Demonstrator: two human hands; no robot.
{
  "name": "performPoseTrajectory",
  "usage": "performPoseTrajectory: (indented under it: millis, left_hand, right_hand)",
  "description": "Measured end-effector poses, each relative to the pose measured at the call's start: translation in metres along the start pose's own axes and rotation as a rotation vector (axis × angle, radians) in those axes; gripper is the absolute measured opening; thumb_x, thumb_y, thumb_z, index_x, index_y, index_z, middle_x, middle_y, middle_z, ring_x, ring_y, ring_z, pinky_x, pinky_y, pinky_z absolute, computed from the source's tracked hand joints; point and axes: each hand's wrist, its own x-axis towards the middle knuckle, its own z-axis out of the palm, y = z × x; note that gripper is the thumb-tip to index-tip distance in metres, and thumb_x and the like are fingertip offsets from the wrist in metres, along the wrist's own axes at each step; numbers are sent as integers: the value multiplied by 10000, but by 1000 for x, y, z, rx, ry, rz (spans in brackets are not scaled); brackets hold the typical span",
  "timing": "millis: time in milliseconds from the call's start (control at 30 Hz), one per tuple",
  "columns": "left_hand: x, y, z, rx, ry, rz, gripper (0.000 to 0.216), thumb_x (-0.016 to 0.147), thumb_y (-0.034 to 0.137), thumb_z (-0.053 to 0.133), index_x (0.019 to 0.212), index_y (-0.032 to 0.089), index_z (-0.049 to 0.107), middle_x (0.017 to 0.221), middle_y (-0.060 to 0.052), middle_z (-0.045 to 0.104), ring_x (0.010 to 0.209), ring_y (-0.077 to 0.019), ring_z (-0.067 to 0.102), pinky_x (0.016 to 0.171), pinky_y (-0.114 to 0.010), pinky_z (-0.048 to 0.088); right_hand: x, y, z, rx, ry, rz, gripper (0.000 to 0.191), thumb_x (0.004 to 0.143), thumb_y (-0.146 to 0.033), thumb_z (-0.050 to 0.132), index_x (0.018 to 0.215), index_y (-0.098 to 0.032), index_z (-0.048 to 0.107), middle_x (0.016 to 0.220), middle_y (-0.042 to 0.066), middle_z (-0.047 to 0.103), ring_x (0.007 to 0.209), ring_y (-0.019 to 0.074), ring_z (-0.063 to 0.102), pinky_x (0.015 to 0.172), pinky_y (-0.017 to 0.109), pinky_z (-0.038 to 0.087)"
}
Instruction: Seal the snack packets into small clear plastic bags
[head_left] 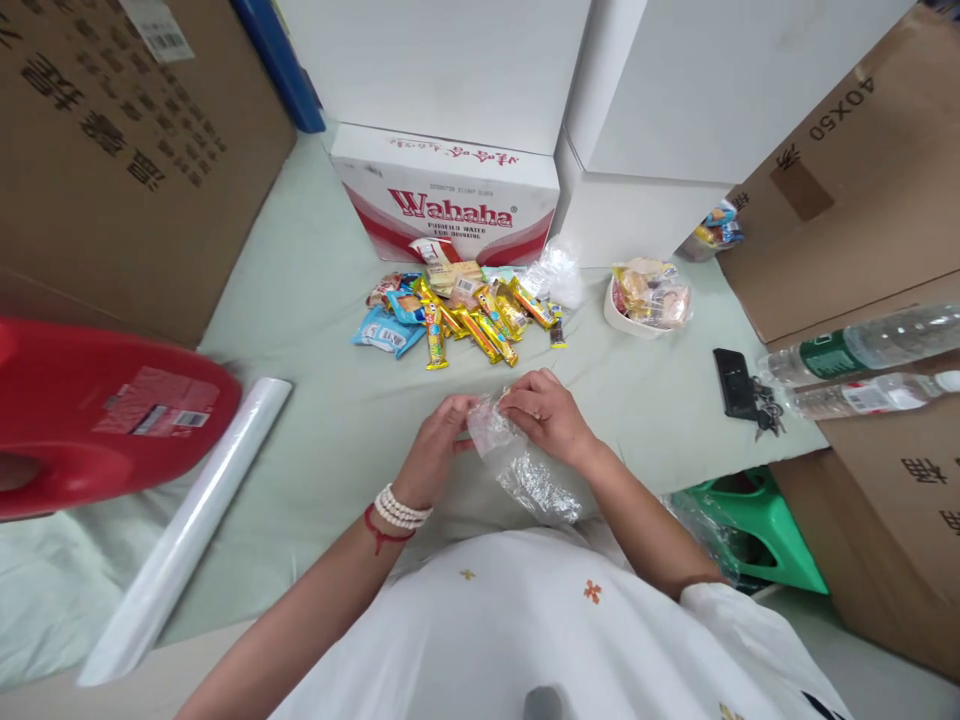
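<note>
Between my two hands hangs a crinkled clear plastic bag [534, 482], its lower end drooping toward my shirt. My left hand [437, 447], below a beaded bracelet, pinches the bag's upper left edge. Fingers of my right hand [551, 415] are bent and closed on the bag's upper right edge. Whether anything lies inside the bag is hard to make out. Just beyond my hands a pile of wrapped snacks [480, 335] lies on the pale green cloth [330, 420], with yellow sticks and blue packets. Crumpled clear plastic [556, 272] rests at the pile's right side.
A Wahaha water carton [450, 205] stands behind the snacks. To the right are a white bowl [637, 325] of wrapped snacks, a black key case [733, 384] with keys and two plastic bottles [870, 350]. On the left lie a red jug [112, 410] and a plastic roll [195, 520].
</note>
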Motion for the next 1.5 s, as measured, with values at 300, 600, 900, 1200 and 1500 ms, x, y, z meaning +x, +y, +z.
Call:
performPoseTrajectory:
  millis: [300, 600, 900, 1200, 1500]
  left_hand:
    - [-7, -17, -43, 487, 214, 135, 510, 704, 507, 754, 1110, 203, 695, 1143, -86, 680, 1052, -264, 654, 851, -371, 552]
    - [-13, 11, -65, 439, 656, 384, 390, 850, 361, 701, 1208, 262, 584, 1343, -20, 602, 1266, -267, 578, 1133, -477, 439]
    - [-12, -2, -30, 491, 383, 482, 215, 853, 414, 693, 940, 219, 664, 1089, -56, 618, 1118, -242, 623, 955, -392, 563]
    - [32, -26, 67, -133, -174, -178, 557, 775, 618, 796, 1142, 234, 629, 1233, -117, 681, 1091, -241, 672, 761, -298, 569]
    - [72, -63, 95, -52, 112, 52, 401, 794, 317, 665, 1174, 192, 643, 1131, -61, 743, 996, -197, 688, 893, -324, 559]
  right_hand:
    - [-24, 74, -79, -254, 644, 566, 351, 1004, -484, 490, 1161, -205, 633, 1052, 92, 662, 903, 219, 638, 840, 371, 551]
    - [-9, 132, -122, -937, 499, 454, 934, 854, -550, 736, 1593, -195, 288, 1628, 246, 231, 1507, 424, 199, 1155, 666, 284]
    - [27, 163, -135, -743, 270, 490, 441, 1055, -260, 345, 1388, -256, 633, 1503, 139, 524, 1296, 333, 477, 1071, 511, 419]
    - [-83, 69, -32, -407, 199, 167, 393, 1026, -304, 458, 1319, -388, 706, 1398, 74, 645, 987, 272, 601, 935, 465, 525]
    - [-126, 43, 12, -364, 149, -73, 550, 976, -63, 452, 1429, -332, 609, 1399, 117, 644, 1041, 259, 619, 899, 451, 562]
